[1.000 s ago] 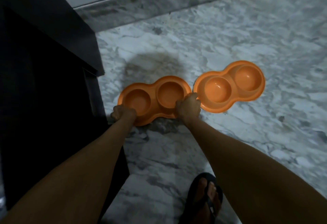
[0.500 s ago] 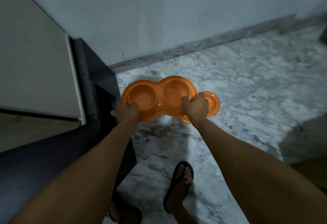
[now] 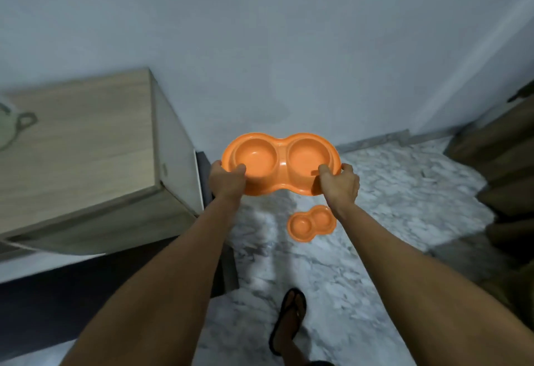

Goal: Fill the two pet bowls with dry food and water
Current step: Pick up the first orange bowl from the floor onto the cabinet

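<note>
Cabinet [image 3: 86,149] blocks left; floor [image 3: 390,192] open around lower bowl [image 3: 312,222].

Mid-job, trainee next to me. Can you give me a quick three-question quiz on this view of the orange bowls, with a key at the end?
1. True or false: the held double bowl has food in it.
2. Of the left hand and right hand, which grips that bowl? A) left only B) right only C) both, one at each end
3. Fill in: the other double bowl lies on the ____.

Key: 1 false, both wells look empty. 2 C. 3 floor.
</note>
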`<state>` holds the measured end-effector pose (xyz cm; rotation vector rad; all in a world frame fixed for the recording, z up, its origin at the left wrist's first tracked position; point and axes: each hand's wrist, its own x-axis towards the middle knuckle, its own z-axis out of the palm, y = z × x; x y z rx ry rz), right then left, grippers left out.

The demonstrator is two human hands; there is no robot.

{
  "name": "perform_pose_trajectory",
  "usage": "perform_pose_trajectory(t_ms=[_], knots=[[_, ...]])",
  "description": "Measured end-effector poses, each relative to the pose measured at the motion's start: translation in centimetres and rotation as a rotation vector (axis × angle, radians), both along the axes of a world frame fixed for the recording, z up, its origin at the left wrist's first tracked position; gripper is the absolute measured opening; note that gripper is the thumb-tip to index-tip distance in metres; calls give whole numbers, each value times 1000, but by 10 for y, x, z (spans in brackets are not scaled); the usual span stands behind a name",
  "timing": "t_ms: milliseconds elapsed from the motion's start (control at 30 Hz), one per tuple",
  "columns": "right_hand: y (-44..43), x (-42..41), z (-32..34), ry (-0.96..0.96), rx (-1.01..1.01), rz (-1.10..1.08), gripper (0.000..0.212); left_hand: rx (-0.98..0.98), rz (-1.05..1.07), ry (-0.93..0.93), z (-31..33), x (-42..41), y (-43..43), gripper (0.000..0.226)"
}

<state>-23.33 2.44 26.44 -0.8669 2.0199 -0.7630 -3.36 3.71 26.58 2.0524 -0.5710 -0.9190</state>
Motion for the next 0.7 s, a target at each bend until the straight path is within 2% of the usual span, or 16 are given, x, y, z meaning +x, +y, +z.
perform_pose_trajectory(t_ms=[167, 267, 467, 700], knots=[[41, 41, 58, -3, -127, 10, 72, -84, 29, 2, 59, 44, 45, 63], [79, 83, 83, -3, -173, 27, 67, -163, 73, 6, 94, 84, 91, 61], [153, 196, 118, -21, -246, 111, 58, -245, 180, -19, 151, 189, 196, 52], [209, 345, 146, -58, -307, 282, 62, -273, 336, -59, 179, 328, 283, 48]])
